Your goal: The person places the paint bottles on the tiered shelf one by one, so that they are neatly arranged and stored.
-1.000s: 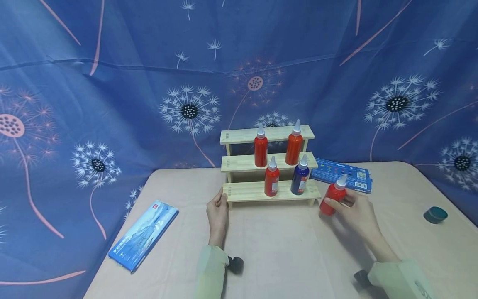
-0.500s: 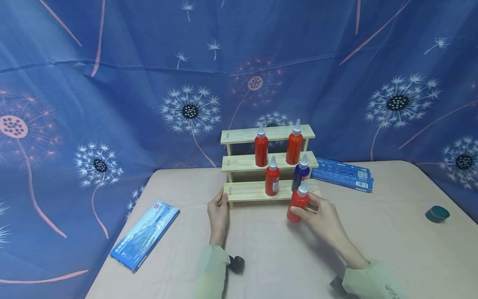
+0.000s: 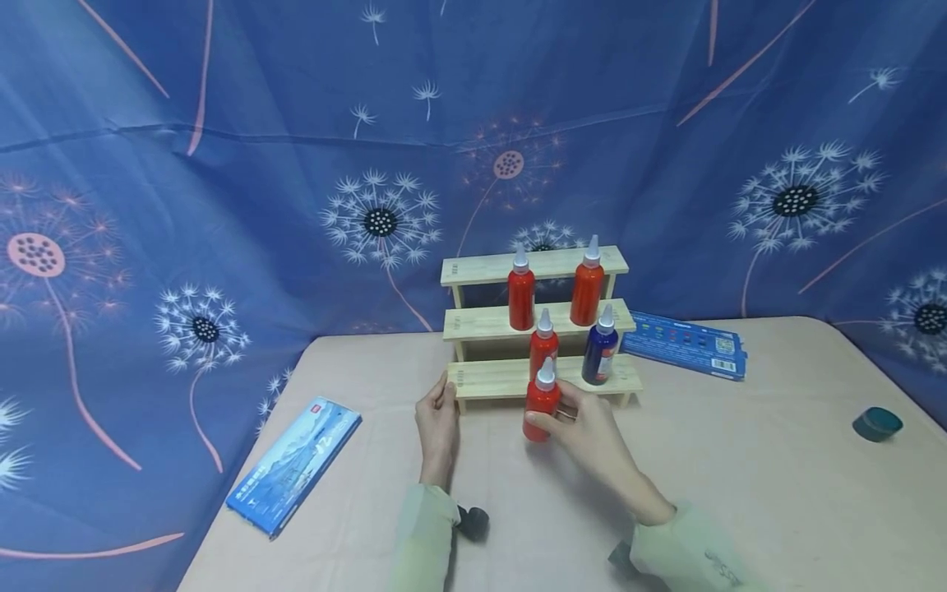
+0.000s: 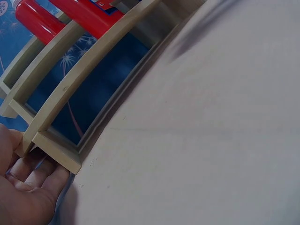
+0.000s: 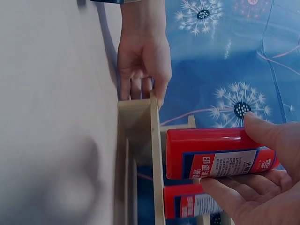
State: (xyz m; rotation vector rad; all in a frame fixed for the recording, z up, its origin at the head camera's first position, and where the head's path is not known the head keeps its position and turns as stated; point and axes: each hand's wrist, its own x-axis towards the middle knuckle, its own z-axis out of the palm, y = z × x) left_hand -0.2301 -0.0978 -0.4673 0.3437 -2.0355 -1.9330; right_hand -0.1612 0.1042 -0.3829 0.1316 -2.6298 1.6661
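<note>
In the head view a three-step wooden shelf (image 3: 490, 380) stands in the middle of the table. My left hand (image 3: 438, 427) grips the left end of its lowest step, thumb on top and fingers beneath, as the left wrist view shows. My right hand (image 3: 595, 436) holds a red paint bottle (image 3: 541, 411) with a grey pointed cap, thumb and fingers around its sides. This bottle is in front of the lowest step, overlapping another red bottle (image 3: 543, 344) there. A dark blue bottle (image 3: 599, 359) stands to its right. The middle step carries a red bottle (image 3: 521, 301) and an orange-red bottle (image 3: 587, 296).
A flat light-blue box (image 3: 294, 464) lies at the table's left side. Another blue box (image 3: 688, 347) lies behind the shelf's right end. At the far right sits a small dark green round object (image 3: 877, 423). A blue dandelion-print cloth (image 3: 385, 82) hangs behind the table (image 3: 533, 526).
My right hand has carried the red bottle leftward, from beyond the shelf's right end to in front of the lowest step. My left hand keeps its grip on the shelf.
</note>
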